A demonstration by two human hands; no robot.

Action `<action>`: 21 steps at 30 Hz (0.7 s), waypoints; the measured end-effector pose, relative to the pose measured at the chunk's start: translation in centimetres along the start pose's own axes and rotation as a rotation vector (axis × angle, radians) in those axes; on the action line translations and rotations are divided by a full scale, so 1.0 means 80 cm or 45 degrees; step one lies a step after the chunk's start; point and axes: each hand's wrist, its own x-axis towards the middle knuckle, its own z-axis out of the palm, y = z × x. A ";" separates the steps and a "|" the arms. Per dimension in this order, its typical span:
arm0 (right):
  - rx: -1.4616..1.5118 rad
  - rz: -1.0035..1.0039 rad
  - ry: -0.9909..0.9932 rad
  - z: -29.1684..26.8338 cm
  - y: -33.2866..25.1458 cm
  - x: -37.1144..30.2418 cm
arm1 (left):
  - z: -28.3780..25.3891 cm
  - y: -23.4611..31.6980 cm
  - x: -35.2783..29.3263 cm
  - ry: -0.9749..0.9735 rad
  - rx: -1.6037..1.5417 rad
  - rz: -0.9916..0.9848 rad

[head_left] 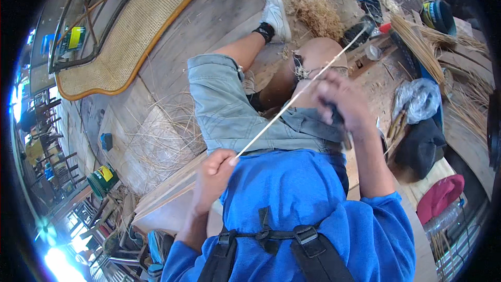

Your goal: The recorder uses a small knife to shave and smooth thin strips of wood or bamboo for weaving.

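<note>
Head view: a thin pale rattan strip (297,96) is seen stretched taut across the lap, its long axis running from lower left to upper right, its far tip out past the right knee (326,52). Its near end is pinched in the left hand (215,167), closed in a fist just above the blue shirt (292,193). The right hand (342,102) is curled shut around a dark-handled tool, blurred, set against the strip near its middle; this hand lies nearer the free end. Loose rattan fibres (167,136) are noted on the plank floor (209,10).
</note>
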 end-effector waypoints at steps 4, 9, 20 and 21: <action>-0.061 0.486 -0.536 0.084 0.037 -0.026 | 0.026 0.020 0.018 0.130 0.041 0.011; 0.068 0.326 -0.514 0.090 0.074 -0.018 | 0.035 0.021 0.029 0.089 -0.135 0.138; 0.103 0.436 -0.421 0.059 0.048 -0.001 | -0.030 0.016 -0.036 0.035 0.196 0.063; 0.113 0.408 -0.415 0.056 0.046 0.002 | -0.038 0.012 -0.040 0.038 0.223 0.026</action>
